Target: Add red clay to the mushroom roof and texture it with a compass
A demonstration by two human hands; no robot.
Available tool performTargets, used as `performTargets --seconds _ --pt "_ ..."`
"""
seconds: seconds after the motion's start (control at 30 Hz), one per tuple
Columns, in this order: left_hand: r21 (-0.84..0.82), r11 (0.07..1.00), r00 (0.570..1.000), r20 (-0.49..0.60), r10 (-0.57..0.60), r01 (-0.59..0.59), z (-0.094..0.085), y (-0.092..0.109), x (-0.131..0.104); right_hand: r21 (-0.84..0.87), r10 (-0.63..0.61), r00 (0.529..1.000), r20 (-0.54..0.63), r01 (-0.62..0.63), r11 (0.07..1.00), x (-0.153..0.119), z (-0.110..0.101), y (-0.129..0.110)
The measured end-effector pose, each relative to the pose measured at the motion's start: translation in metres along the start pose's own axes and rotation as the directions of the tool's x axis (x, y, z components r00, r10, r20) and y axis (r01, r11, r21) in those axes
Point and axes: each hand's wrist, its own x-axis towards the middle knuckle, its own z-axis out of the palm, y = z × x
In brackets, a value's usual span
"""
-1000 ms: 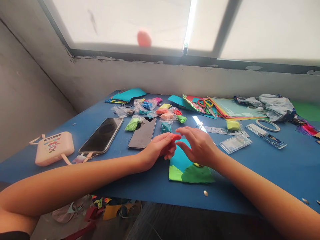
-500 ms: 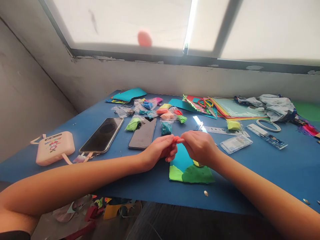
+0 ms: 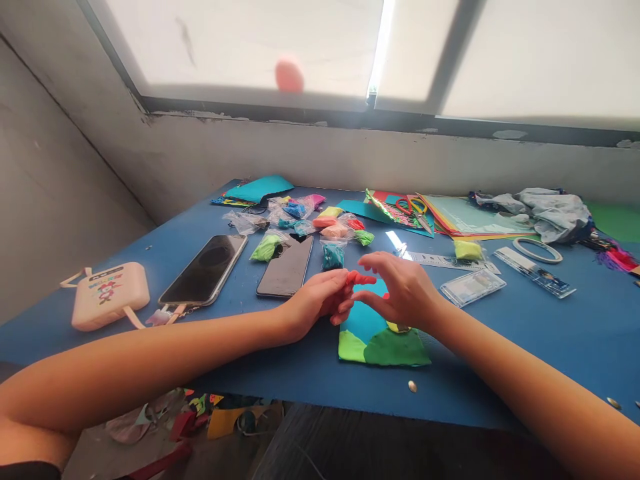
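Note:
Pinched in my left hand [image 3: 320, 300] is a lump of red modelling clay [image 3: 361, 279], drawn out into a strand that points right. My right hand [image 3: 397, 287] is open around the strand's free end, thumb below and fingers above, apart from it as far as I can see. Below both hands lies a blue card [image 3: 357, 320] with light green clay [image 3: 351, 347] and dark green clay [image 3: 395, 348] along its near edge. A yellow piece [image 3: 399, 327] on it is partly covered by my right hand.
Bagged clay in several colours, such as a teal bag [image 3: 333, 256], lies beyond my hands. Two phones [image 3: 204, 270] and a pink case [image 3: 111, 297] are at left. Scissors [image 3: 417, 210], coloured paper [image 3: 465, 217], a ruler [image 3: 440, 261] and a clear plastic box [image 3: 473, 288] lie at right.
My right hand has opened and let go of the red clay, its fingers spreading apart. The clay now shows as a longer strand; my left hand stays in place.

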Motion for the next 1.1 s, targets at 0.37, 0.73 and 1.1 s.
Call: performTargets --seconds 0.37,0.73,1.1 --pt "0.034 0.999 0.999 0.031 -0.007 0.006 -0.0009 -0.0002 0.0001 0.175 0.058 0.997 0.048 -0.065 0.982 -0.0011 0.0006 -0.0031" --pt "0.045 0.999 0.999 0.046 -0.017 0.015 -0.0014 -0.0006 0.0 0.52 0.4 0.858 0.321 -0.513 0.683 0.0028 -0.0025 -0.0089" --pt "0.04 0.999 0.998 0.042 -0.037 0.035 -0.0007 -0.0002 0.0002 0.536 0.415 0.831 0.371 -0.556 0.635 0.0034 -0.0029 -0.0093"
